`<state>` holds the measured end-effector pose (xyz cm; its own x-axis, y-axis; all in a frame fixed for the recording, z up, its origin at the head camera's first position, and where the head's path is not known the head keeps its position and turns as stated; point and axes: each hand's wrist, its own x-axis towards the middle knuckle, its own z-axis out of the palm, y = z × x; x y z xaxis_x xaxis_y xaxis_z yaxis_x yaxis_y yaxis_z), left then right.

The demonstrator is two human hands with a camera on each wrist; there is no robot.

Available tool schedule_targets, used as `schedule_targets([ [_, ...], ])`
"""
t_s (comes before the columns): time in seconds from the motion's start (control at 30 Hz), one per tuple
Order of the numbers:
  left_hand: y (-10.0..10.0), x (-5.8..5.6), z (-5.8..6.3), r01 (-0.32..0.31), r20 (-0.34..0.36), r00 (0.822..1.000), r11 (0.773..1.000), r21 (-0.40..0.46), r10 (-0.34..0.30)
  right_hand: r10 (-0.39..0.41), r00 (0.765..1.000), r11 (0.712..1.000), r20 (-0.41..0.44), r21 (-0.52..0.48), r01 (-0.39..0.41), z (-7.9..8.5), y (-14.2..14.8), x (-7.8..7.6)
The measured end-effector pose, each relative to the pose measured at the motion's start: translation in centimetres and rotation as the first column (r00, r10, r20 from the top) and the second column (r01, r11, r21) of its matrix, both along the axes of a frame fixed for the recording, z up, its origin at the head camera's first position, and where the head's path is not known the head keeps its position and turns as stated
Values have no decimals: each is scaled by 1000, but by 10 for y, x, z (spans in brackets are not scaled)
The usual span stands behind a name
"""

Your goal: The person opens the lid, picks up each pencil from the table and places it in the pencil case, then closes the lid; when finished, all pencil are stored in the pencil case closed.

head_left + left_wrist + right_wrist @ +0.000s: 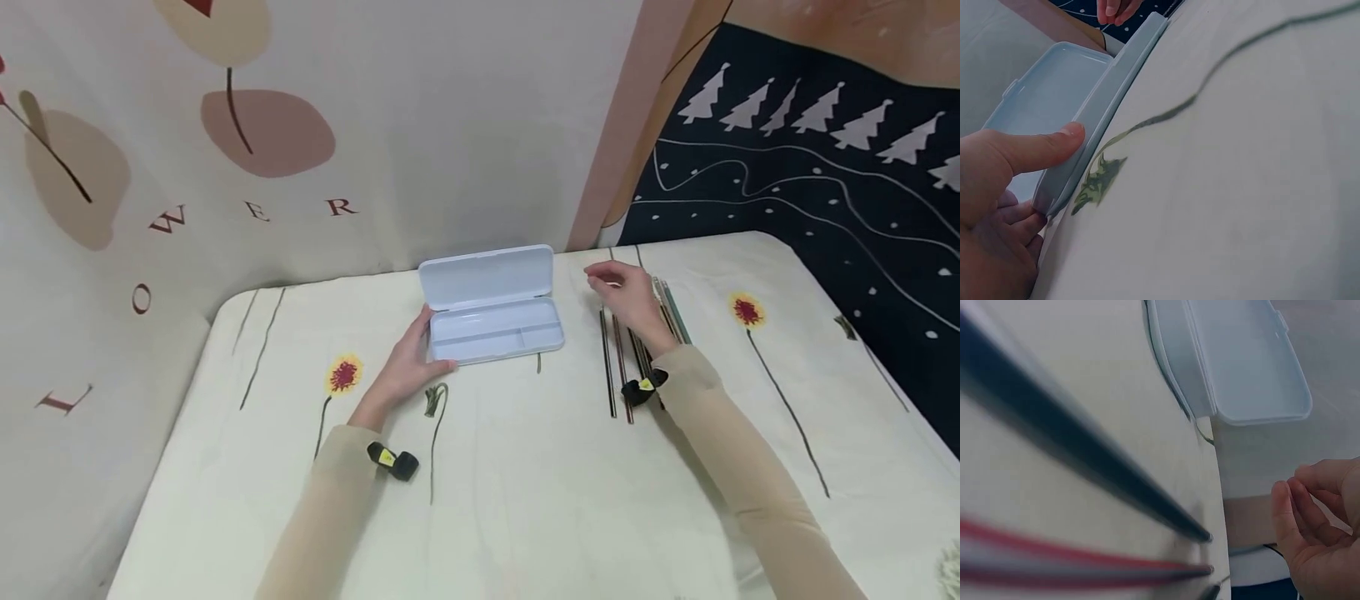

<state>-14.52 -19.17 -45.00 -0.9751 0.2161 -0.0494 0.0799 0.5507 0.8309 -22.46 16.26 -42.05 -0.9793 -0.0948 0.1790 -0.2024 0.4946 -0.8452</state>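
Observation:
A light blue pencil case (495,335) stands with its lid (487,279) raised; its divided compartments look empty. My left hand (408,362) holds the case by its left end, thumb along the front wall and fingers around the end, as the left wrist view shows. My right hand (626,300) hovers above the far ends of several pencils (606,367), to the right of the case. Its fingers are loosely bent, with nothing visible between them. In the right wrist view, a dark pencil (1097,450) and a red-striped pencil (1085,559) lie below the hand.
The white tablecloth (525,500) has printed flowers. A pale curtain (465,150) with lettering hangs behind the table, and a dark tree-patterned cloth (787,183) is at the right. Teal and pale pencils (672,310) lie partly beneath my right wrist.

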Motion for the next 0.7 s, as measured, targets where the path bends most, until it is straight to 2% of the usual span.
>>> schedule_targets([
  [0.33, -2, -1, 4, 8, 8, 1000, 1000, 11, -8, -16, 1000, 1000, -6, 26, 17, 4, 29, 13],
  [0.5, -1, 0, 5, 4, 18, 1000, 1000, 4, -4, -35, 999, 996, -3, 85, 35, 2, 46, 18],
  [0.7, -1, 1, 2, -5, 12, 1000, 1000, 16, 5, -41, 999, 993, 22, 116, 38, 5, 65, 24],
])
